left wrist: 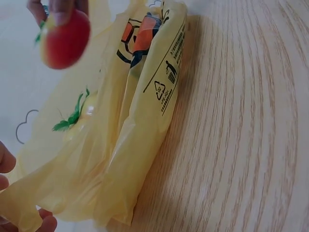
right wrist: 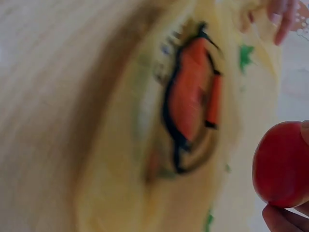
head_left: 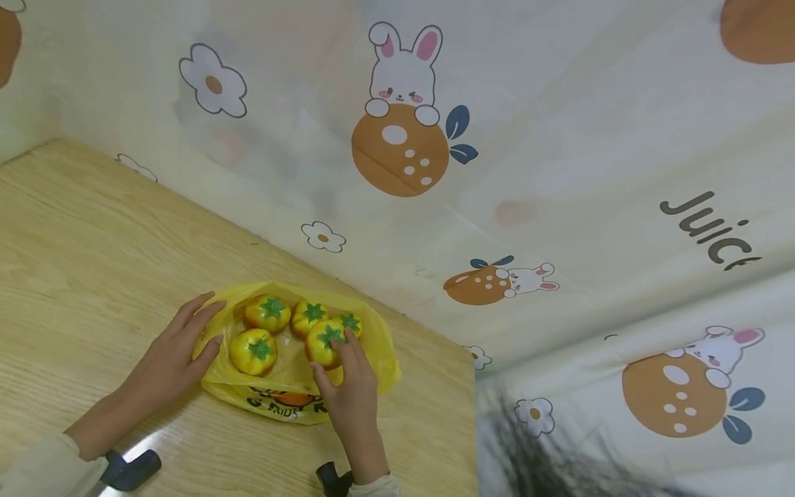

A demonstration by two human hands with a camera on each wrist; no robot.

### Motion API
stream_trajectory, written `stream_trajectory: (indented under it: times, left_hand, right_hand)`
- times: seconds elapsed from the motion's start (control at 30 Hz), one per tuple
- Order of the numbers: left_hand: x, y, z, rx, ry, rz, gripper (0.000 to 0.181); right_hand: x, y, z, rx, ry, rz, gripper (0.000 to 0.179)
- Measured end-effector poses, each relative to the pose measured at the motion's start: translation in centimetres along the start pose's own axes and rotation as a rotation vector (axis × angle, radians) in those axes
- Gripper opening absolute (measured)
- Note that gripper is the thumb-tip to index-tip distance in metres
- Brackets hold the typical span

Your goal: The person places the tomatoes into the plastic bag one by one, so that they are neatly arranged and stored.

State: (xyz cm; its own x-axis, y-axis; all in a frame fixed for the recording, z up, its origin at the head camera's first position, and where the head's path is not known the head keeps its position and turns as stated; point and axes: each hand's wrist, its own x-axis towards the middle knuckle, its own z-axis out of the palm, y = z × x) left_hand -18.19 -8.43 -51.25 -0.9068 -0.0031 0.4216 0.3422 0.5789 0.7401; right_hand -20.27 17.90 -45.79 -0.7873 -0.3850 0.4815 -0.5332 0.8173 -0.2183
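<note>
A yellow plastic bag (head_left: 386,352) with printed lettering lies spread open on the table. Inside are several yellow tomatoes with green star-shaped tops, one tomato (head_left: 252,352) at the near left. My right hand (head_left: 355,393) grips another tomato (head_left: 319,348) above the bag's right part; its red underside shows in the left wrist view (left wrist: 67,41) and the right wrist view. At the bag's left rim my left hand (head_left: 170,355) holds the plastic between thumb and fingers. The right hand partly hides the tomato (head_left: 352,322) behind it.
The bag rests on a light wood-grain table (head_left: 93,241), close to its back edge. Behind rises a pale cloth (head_left: 298,152) printed with rabbits, oranges and flowers. Dark blurred strands (head_left: 546,455) show at the lower right. Each wrist carries a black device (head_left: 133,469).
</note>
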Motion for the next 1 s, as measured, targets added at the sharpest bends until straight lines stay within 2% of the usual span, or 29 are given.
stream_trajectory:
  times: [0.17,0.47,0.73,1.0]
  left_hand:
    - [0.1,0.2,-0.1,-0.006,-0.005,-0.005,0.053]
    - [0.2,0.1,0.0,0.006,-0.006,-0.009,0.056]
    - [0.1,-0.2,0.0,0.009,-0.001,-0.013,0.056]
    - [0.0,-0.4,0.0,0.015,0.003,-0.014,0.057]
  right_hand:
    - [-0.8,-0.2,1.8,0.032,-0.024,0.036,0.040]
    - [-1.6,-0.9,3.4,0.074,-0.067,0.103,0.046]
    - [-2.1,-0.7,4.7,0.070,-0.061,0.090,0.049]
    - [-2.3,-0.7,5.4,0.092,-0.082,0.128,0.052]
